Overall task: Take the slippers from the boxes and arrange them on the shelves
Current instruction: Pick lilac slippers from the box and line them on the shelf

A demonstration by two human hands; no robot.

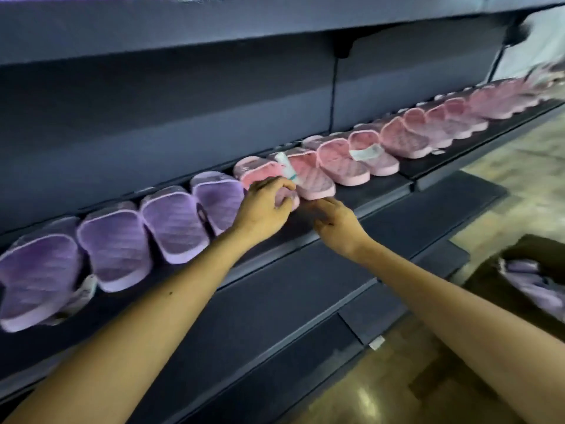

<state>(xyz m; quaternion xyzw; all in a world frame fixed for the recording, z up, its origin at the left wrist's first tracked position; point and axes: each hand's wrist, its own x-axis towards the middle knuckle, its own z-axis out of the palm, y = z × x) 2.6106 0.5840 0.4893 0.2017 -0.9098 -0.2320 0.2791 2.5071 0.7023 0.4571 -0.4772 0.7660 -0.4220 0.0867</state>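
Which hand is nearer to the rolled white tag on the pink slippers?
Left. The left hand grips a pink slipper just below the tag; the right hand is lower, to its right.

Purple slippers (174,224) and pink slippers (342,163) stand packed edge to edge along the middle shelf (385,188), no gap between them; a bare strip runs open along its front edge; the upper shelf (183,29) overhangs the row; the lower shelf (305,280) lies open.

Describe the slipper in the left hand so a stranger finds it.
On the dark shelf runs one row of slippers, purple left, pink right. The left hand grips the pink slipper where colours meet. Only it borders a purple slipper.
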